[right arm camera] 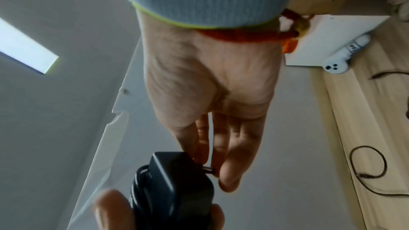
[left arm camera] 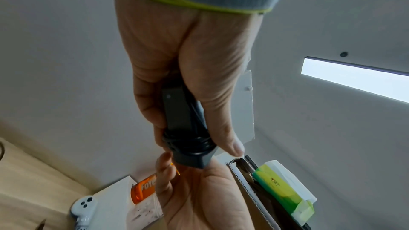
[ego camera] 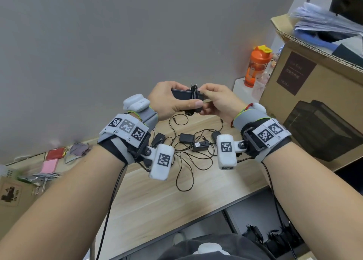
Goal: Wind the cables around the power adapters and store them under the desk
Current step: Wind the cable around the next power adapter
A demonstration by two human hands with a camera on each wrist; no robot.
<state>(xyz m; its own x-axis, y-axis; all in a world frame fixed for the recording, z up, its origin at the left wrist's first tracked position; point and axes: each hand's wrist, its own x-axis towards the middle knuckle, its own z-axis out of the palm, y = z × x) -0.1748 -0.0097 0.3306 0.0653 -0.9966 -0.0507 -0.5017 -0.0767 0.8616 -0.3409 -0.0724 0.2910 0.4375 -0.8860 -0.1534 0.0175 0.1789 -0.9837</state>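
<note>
A black power adapter [ego camera: 181, 95] with its cable [ego camera: 194, 92] wound in a tight coil round its middle is held up above the desk. My left hand [ego camera: 176, 99] grips the adapter [left arm camera: 177, 111] body, thumb along its front. My right hand [ego camera: 208, 97] pinches the cable end by the coil; in the right wrist view its fingertips [right arm camera: 228, 177] touch a small plug tip beside the adapter [right arm camera: 175, 183]. Several more adapters [ego camera: 186, 138] lie on the wooden desk [ego camera: 153, 197] below in tangled thin black cables [ego camera: 184, 169].
A big cardboard box [ego camera: 314, 95] stands on the desk at the right, with an orange bottle [ego camera: 256, 65] behind it. Cards, a mask and a white cable [ego camera: 45, 176] lie at the left. Under the desk edge, dark adapters sit in a box [ego camera: 275, 238].
</note>
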